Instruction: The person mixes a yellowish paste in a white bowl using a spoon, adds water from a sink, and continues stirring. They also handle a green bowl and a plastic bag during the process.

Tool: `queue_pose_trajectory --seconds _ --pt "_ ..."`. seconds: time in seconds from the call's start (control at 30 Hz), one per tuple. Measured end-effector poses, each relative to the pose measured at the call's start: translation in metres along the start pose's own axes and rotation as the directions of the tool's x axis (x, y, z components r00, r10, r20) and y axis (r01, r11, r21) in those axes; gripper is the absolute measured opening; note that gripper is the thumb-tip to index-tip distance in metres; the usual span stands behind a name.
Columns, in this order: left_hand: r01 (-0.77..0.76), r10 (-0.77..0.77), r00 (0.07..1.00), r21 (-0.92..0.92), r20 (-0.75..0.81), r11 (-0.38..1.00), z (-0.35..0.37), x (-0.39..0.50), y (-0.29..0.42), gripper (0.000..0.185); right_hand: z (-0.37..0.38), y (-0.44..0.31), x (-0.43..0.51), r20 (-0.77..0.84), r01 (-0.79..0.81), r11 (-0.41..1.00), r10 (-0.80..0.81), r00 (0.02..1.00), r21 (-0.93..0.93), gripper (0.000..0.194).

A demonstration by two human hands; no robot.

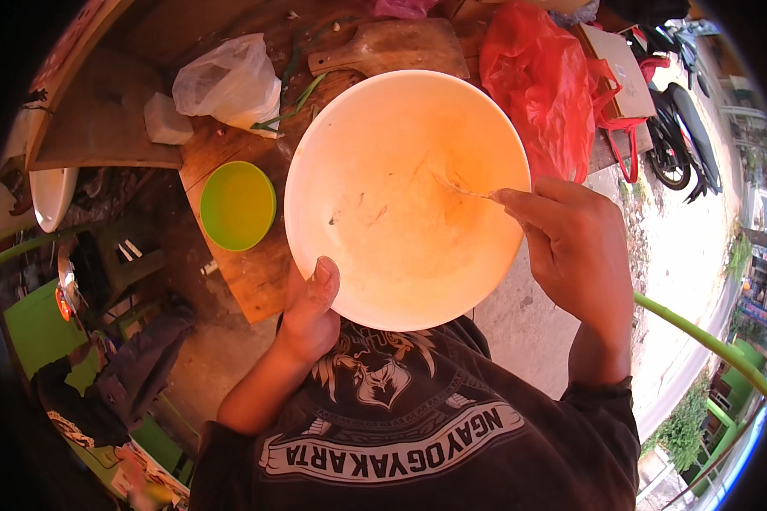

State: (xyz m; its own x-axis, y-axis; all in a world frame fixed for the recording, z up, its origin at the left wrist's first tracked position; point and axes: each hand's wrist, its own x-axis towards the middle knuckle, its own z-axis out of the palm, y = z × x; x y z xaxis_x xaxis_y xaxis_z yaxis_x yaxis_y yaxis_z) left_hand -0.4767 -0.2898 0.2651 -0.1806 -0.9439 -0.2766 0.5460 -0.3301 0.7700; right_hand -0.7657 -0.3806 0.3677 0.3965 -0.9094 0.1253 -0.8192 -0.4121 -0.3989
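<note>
A large white plastic bowl [371, 140] is held up before my chest, its inside turned towards me. My left hand [310, 313] grips its lower left rim, with the thumb over the edge and the fingers hidden behind. At the right rim, my right hand [575, 243] pinches a thin, pale, stringy strand [457, 186] between thumb and forefinger. The strand reaches over the bowl's inside; whether its tip touches the wall I cannot tell. A few dark and green scraps [332, 221] cling to the bowl, along with faint orange stains.
Behind the bowl, a wooden table [262, 287] carries a green bowl [238, 205], a clear plastic bag [230, 86], a wooden board [390, 48] and a red plastic bag [537, 89]. A cardboard box [617, 73] stands at the right. Beyond is a parked motorcycle [690, 128].
</note>
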Motion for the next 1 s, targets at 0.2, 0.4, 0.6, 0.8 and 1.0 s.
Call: queue_pose_trajectory --seconds 0.2,0.4,0.6,0.8,1.0 --pt "0.005 -0.004 1.000 0.052 -0.016 0.999 0.006 0.001 0.003 0.069 0.000 -0.009 -0.003 0.077 0.018 0.984 -0.032 0.997 0.176 0.029" --pt "0.033 -0.031 0.999 0.082 -0.023 0.996 0.003 0.002 0.005 0.071 -0.006 -0.013 -0.012 0.180 0.074 0.982 -0.105 0.978 0.172 0.029" --pt "0.033 -0.039 0.998 -0.134 -0.045 0.990 0.007 0.002 0.006 0.078 0.005 -0.006 -0.011 0.100 0.036 0.999 -0.039 0.994 0.038 0.031" --pt "0.074 -0.072 0.997 0.087 -0.023 0.993 0.001 0.003 0.009 0.075 0.006 -0.015 -0.001 0.026 0.006 0.982 -0.012 1.000 0.189 0.031" --pt "0.101 -0.100 0.992 0.007 -0.073 0.995 0.025 0.010 0.023 0.088 0.008 -0.032 -0.006 0.154 0.139 0.924 -0.205 0.967 0.355 0.033"
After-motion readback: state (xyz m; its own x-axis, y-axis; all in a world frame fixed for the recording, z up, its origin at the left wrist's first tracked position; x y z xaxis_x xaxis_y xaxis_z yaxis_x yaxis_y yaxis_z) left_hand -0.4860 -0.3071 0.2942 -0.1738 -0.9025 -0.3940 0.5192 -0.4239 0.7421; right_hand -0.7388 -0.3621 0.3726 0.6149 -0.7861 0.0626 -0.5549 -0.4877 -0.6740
